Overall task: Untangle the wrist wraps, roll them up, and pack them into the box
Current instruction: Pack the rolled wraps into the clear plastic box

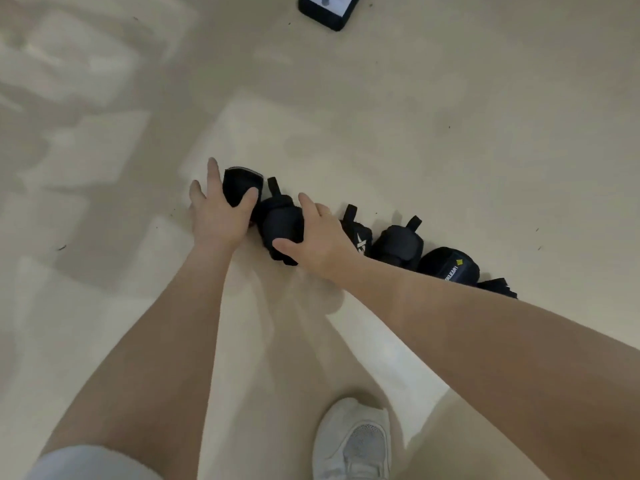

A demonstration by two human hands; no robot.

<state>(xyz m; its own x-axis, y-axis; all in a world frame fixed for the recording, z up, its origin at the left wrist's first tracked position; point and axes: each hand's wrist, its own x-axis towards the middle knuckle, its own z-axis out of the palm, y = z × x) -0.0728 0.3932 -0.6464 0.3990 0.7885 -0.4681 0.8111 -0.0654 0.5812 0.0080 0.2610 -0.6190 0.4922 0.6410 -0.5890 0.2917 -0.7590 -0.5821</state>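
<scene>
Several rolled black wrist wraps lie in a row on the pale floor. My left hand (pixel 216 211) grips the leftmost roll (pixel 239 185), thumb on its front and fingers behind it. Beside it, my right hand (pixel 317 233) holds the second roll (pixel 282 225) between thumb and fingers. To the right lie a roll with a white X mark (pixel 360 237), a plain roll (pixel 400 245) and a roll with a yellow diamond label (pixel 450 266). A black box (pixel 329 10), open with a light interior, sits far ahead at the top edge.
A loose black strap end (pixel 498 287) pokes out past my right forearm. My white shoe (pixel 353 441) stands on the floor at the bottom. Bare beige floor (pixel 450 116) lies between the rolls and the box.
</scene>
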